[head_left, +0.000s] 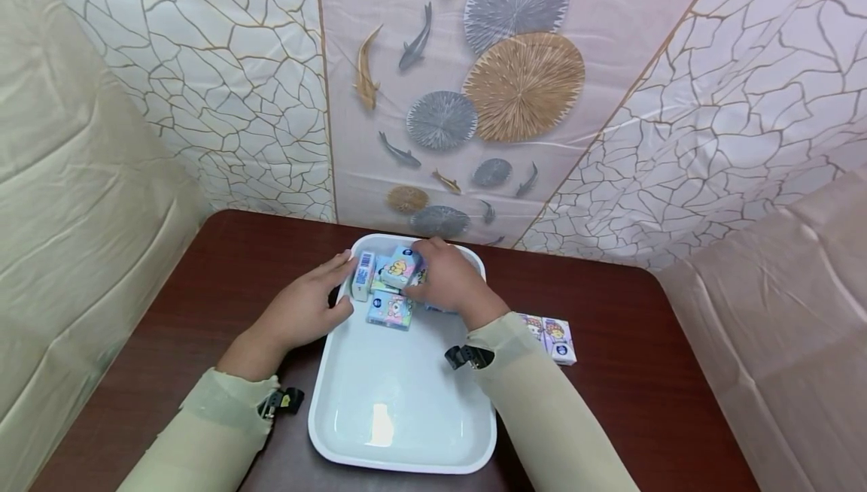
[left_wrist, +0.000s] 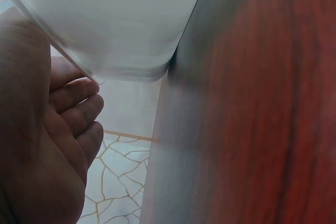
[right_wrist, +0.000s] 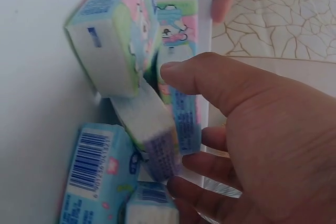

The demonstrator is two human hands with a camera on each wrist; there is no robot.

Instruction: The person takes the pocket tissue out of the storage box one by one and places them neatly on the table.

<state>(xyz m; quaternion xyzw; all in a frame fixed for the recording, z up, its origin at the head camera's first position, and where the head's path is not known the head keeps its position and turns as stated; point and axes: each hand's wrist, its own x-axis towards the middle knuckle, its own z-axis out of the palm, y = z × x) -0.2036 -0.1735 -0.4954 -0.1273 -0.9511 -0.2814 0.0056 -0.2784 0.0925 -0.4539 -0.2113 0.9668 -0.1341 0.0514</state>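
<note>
A white tray (head_left: 400, 454) holds several small tissue packs with cartoon prints at its far end. My right hand (head_left: 450, 281) reaches over them and grips a tilted blue tissue pack (head_left: 400, 267), its thumb and fingers on the pack in the right wrist view. One pack (head_left: 363, 276) stands on edge against the left wall, and another pack (head_left: 389, 310) lies nearest me. At the left rim is my left hand (head_left: 308, 308), fingers extended beside the standing pack. In the left wrist view several of its fingers (left_wrist: 79, 106) hang loosely outside the tray.
On the dark wooden table (head_left: 609, 409), purple-and-white packs (head_left: 558, 340) lie right of the tray, partly behind my right forearm. A patterned cloth (head_left: 257, 86) rises behind the table's far edge. Beige cloth (head_left: 792, 311) hangs at both sides.
</note>
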